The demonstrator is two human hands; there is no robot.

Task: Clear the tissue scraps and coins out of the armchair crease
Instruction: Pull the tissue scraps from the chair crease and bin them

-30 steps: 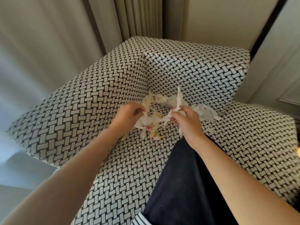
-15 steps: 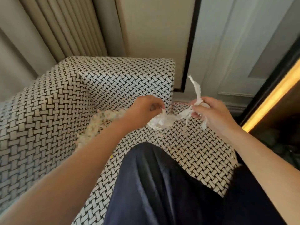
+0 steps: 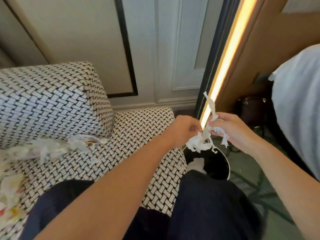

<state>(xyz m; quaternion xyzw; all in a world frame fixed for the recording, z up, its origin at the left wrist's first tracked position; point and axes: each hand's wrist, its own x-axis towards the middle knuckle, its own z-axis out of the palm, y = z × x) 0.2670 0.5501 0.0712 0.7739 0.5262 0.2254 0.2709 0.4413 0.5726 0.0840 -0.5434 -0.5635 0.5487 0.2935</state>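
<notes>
A bundle of white tissue scraps point(image 3: 200, 144) hangs between both hands, just above a black round bin point(image 3: 216, 163) beside the armchair. My left hand point(image 3: 185, 129) pinches one end of the bundle and my right hand point(image 3: 232, 130) grips the other, with a strip sticking up. More tissue scraps point(image 3: 57, 146) lie along the crease of the black-and-white woven armchair point(image 3: 135, 129), and a further pile point(image 3: 10, 193) spreads at the left edge. No coins are visible.
The bin holds a white scrap at its bottom. My dark-trousered knees point(image 3: 207, 205) rest on the seat front. A lit vertical strip point(image 3: 225, 63) and wooden panel rise behind the bin; a dark bag point(image 3: 251, 110) and a white bed edge point(image 3: 297, 101) are at right.
Both hands carried the tissue bundle from the armchair crease rightward past the seat's edge to above the bin. The view swung right with them.
</notes>
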